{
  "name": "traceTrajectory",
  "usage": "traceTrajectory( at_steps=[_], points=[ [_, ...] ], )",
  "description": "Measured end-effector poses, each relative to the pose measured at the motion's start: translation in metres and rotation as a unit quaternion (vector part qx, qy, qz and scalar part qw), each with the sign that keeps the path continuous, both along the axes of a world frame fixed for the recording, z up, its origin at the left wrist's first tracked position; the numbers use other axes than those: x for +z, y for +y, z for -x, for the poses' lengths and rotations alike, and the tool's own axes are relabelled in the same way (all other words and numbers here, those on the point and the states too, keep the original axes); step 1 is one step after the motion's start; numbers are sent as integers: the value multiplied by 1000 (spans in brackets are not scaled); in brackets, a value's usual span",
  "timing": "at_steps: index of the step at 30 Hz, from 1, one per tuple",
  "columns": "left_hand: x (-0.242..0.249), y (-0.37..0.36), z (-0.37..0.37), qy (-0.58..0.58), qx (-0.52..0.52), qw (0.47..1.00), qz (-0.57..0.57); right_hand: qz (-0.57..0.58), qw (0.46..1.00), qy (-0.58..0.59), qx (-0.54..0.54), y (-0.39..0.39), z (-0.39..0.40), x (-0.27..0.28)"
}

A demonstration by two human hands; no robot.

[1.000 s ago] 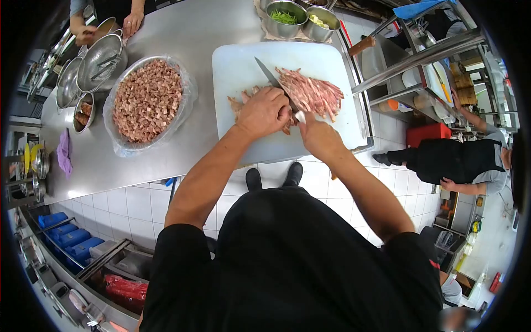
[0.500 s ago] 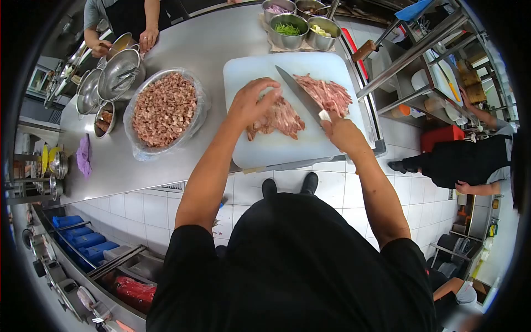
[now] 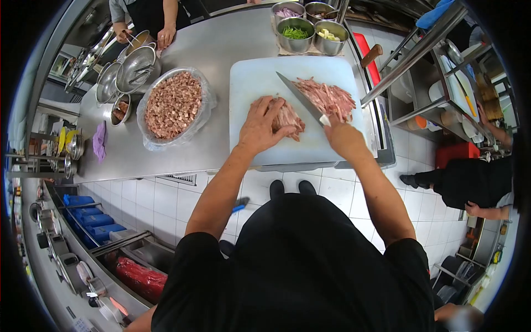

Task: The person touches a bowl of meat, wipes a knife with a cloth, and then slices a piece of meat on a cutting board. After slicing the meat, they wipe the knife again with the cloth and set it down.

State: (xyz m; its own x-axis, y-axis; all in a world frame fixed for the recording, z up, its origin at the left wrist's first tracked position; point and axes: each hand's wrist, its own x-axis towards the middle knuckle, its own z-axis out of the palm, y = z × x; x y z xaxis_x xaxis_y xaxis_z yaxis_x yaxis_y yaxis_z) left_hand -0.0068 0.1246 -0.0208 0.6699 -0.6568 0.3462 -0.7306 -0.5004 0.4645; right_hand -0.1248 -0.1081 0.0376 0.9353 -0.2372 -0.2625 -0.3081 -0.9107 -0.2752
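My right hand (image 3: 344,138) is wrapped round the light handle of a long knife (image 3: 301,97), whose blade lies slanted on the white cutting board (image 3: 251,74). Right of the blade is a pile of meat strips (image 3: 329,97). Over the left part of a second pile of sliced meat (image 3: 290,123) rests my left hand (image 3: 262,126), fingers spread and palm down. That hand hides some of the slices. The knife blade runs between the two piles.
A plastic-lined bowl of diced meat (image 3: 172,104) stands left of the board. Metal pots (image 3: 330,44) sit behind it. Another person's hand (image 3: 165,37) is near strainers (image 3: 135,69) at the back left. A wooden-handled tool (image 3: 371,55) lies right; another person (image 3: 470,180) stands there.
My left hand has lowered from above the meat onto the near pile, its fingers now flatter. My right hand still holds the knife in nearly the same place. The view has shifted slightly.
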Motion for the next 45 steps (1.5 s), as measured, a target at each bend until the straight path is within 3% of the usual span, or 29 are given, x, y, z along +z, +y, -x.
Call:
traceTrajectory(
  at_steps=[2, 5, 12, 15, 19, 22, 23, 25, 27, 28, 30, 31, 33, 34, 35, 36, 39, 42, 45],
  points=[
    [-6, -2, -3, -6, 12, 1000, -2, -6, 1000, 10, 18, 2, -1, -2],
    [-3, -2, -4, 168, 83, 942, 278, -28, 998, 6, 58, -1, 4, -3],
    [-4, 13, 68, 79, 286, 889, 349, -128, 983, -78, 110, -5, 1, 3],
    [-13, 22, 139, -7, 375, 898, 229, -109, 977, -117, 142, 0, -7, -32],
    [-51, 37, 247, 55, 483, 861, 150, -101, 972, -97, 191, -11, -1, -19],
    [-96, 49, 324, 165, 557, 799, 155, -131, 976, -8, 174, -42, 13, 39],
    [-111, 52, 353, 202, 575, 776, 163, -217, 955, -129, 157, -72, 17, 29],
    [-149, 57, 411, 318, 619, 704, 143, -277, 902, -330, 9, -130, 21, 47],
    [-177, 53, 466, 401, 645, 616, 209, -291, 825, -477, -90, -199, 6, 59],
    [-188, 55, 490, 514, 644, 510, 246, -272, 810, -517, -61, -212, -6, 78],
    [-224, 63, 543, 583, 612, 473, 248, -298, 776, -556, -19, -229, -37, 104],
    [-252, 65, 575, 549, 589, 551, 218, -332, 771, -544, 24, -233, -56, 109],
    [-267, 64, 590, 533, 574, 579, 225, -379, 810, -430, 122, -228, -80, 121],
    [-263, 62, 587, 555, 585, 530, 262, -440, 791, -415, 92, -199, -77, 124],
    [-258, 61, 580, 574, 594, 479, 296, -407, 791, -445, 102, -206, -97, 112],
    [-247, 61, 568, 590, 588, 470, 293, -422, 761, -477, 122, -189, -87, 116],
    [-197, 54, 521, 604, 600, 451, 266, -430, 750, -497, 70, -186, -92, 112],
    [-175, 51, 490, 528, 605, 532, 270, -423, 754, -502, 36, -175, -85, 117],
    [-195, 63, 488, 488, 589, 588, 263, -399, 769, -498, 30, -170, -81, 124]
  ],
)
